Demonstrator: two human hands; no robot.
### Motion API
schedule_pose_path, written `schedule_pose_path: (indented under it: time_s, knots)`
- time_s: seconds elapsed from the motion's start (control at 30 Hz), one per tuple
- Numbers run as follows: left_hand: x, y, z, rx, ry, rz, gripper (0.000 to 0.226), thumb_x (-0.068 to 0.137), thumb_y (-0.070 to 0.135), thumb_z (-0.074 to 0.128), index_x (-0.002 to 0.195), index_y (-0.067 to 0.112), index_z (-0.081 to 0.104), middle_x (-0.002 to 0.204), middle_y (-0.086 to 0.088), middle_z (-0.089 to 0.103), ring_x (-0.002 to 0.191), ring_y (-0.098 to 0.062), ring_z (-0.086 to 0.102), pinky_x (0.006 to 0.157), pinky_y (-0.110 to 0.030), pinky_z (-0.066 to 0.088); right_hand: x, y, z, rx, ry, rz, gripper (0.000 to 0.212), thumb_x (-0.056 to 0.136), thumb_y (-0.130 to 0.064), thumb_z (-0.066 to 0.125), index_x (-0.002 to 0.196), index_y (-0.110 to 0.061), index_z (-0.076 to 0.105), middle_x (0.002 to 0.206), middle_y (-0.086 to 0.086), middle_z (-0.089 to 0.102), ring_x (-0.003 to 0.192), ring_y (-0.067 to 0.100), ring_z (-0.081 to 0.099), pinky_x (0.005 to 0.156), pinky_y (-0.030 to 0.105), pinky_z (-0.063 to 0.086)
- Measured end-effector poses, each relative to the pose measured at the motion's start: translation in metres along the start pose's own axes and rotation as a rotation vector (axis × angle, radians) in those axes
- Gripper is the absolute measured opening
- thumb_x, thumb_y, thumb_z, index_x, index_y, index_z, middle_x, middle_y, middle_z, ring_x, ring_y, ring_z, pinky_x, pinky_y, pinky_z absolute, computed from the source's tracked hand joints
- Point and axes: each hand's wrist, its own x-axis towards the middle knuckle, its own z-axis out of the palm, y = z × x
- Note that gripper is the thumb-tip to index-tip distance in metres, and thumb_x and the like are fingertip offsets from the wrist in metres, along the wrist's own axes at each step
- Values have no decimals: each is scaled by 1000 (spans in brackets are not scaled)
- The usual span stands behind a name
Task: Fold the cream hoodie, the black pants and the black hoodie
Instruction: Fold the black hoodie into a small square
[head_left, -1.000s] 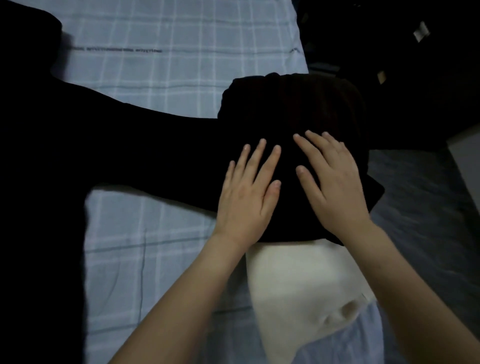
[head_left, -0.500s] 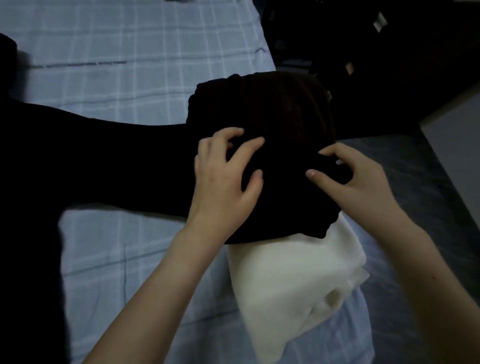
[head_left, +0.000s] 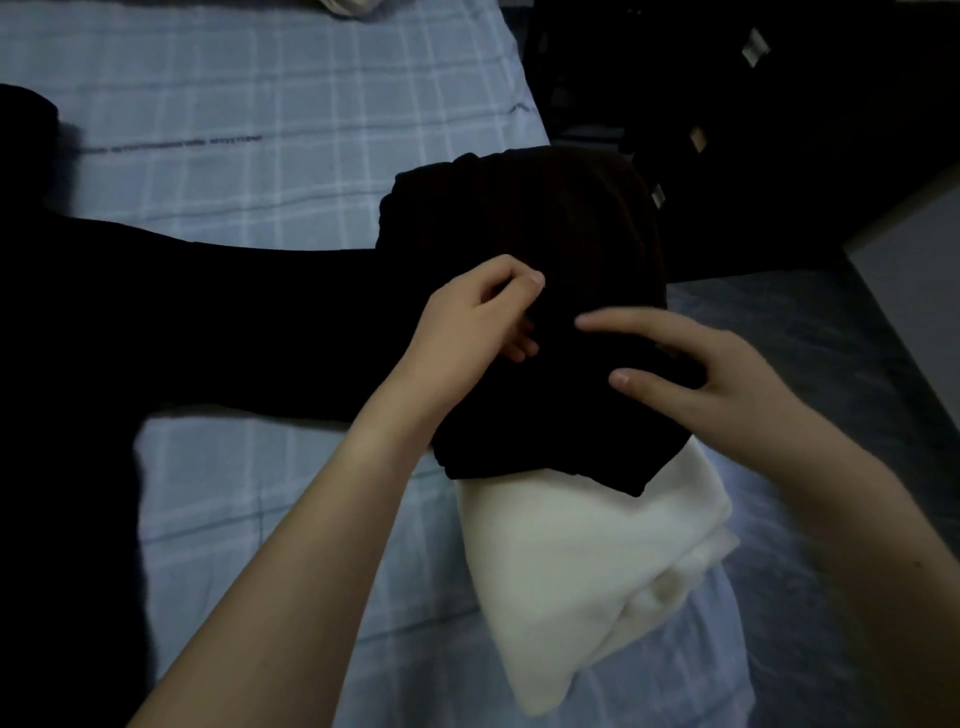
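The folded black pants (head_left: 545, 218) lie on top of the folded cream hoodie (head_left: 571, 571) near the right edge of the bed (head_left: 260, 104), directly under both hands. The left hand (head_left: 467, 322) sits on the bundle's left part, its fingers (head_left: 532, 280) curled tight and pinching a fold of the black cloth. The right hand (head_left: 727, 379) lies over the bundle's right part, fingers (head_left: 623, 322) nearly straight and pointing left, thumb spread wide from them, gripping nothing that shows. The black hoodie (head_left: 208, 322) lies spread out flat to the left, one sleeve reaching up to the pants.
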Motion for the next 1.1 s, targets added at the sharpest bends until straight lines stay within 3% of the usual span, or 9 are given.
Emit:
schedule_pose_path:
  time_s: [0.2, 0.33, 0.47, 0.5, 0.6, 0.7, 0.87, 0.97, 1.1]
  knots:
    - [-16, -9, 6, -59, 147, 28, 3, 90, 20, 69, 90, 17, 68, 71, 1, 67, 67, -10, 67, 59, -21, 53, -6, -13, 7, 199, 38, 123, 42, 88, -15, 72, 120, -43, 70, 118, -27, 68, 114, -7, 60, 92, 11, 48]
    - [-40, -12, -8, -174, 153, 45, 33, 86, 5, 67, 113, 23, 67, 91, -13, 70, 78, -22, 65, 75, -33, 57, -17, -33, 32, 493, 75, 175, 47, 76, -22, 74, 121, -35, 72, 121, -14, 71, 118, 4, 63, 99, 20, 49]
    - [-76, -25, -48, -263, 159, 51, 47, 85, -5, 64, 121, 25, 65, 87, -32, 60, 78, -27, 52, 77, -40, 48, -22, -65, 76, 674, 8, 183, 46, 79, -19, 70, 123, -31, 71, 124, -2, 71, 120, 16, 64, 97, 28, 53]
    - [-86, -30, -61, -284, 162, 43, 47, 86, -7, 62, 122, 22, 64, 82, -29, 57, 77, -27, 50, 75, -38, 47, -23, -75, 91, 699, -9, 187, 45, 80, -17, 70, 124, -31, 70, 124, -1, 71, 119, 18, 65, 95, 27, 54]
    - [-120, -49, -111, -360, 157, 25, 49, 86, -16, 56, 128, 9, 60, 74, -3, 62, 69, -10, 56, 67, -17, 48, -23, -108, 140, 727, -52, 195, 45, 81, -14, 72, 123, -30, 71, 123, 0, 71, 118, 19, 66, 91, 25, 54]
    - [-162, -58, -172, -359, 144, 42, 51, 86, -17, 55, 131, 6, 55, 66, 15, 66, 63, 4, 60, 67, -11, 47, -19, -153, 193, 727, -90, 174, 46, 81, -9, 72, 122, -31, 71, 123, -3, 72, 119, 15, 65, 95, 23, 52]
    - [-249, -61, -305, -386, 180, 17, 51, 77, 3, 62, 123, 26, 67, 89, -8, 61, 81, -25, 50, 78, -31, 44, -9, -255, 293, 801, -208, 85, 44, 83, -22, 70, 125, -33, 69, 128, -6, 68, 124, 14, 61, 99, 25, 50]
    - [-298, -81, -384, -343, 209, -101, 50, 78, 5, 62, 122, 28, 68, 102, -18, 58, 98, -31, 46, 84, -44, 35, 3, -302, 371, 767, -269, 96, 43, 86, -18, 71, 126, -30, 69, 128, -8, 68, 126, 11, 59, 105, 27, 47]
    - [-332, -132, -452, -79, 271, -297, 43, 87, -7, 59, 121, 18, 66, 87, -15, 55, 78, -22, 53, 68, -21, 43, 17, -326, 477, 683, -263, 245, 43, 90, 0, 68, 127, -23, 68, 123, -13, 69, 122, -3, 57, 105, 21, 45]
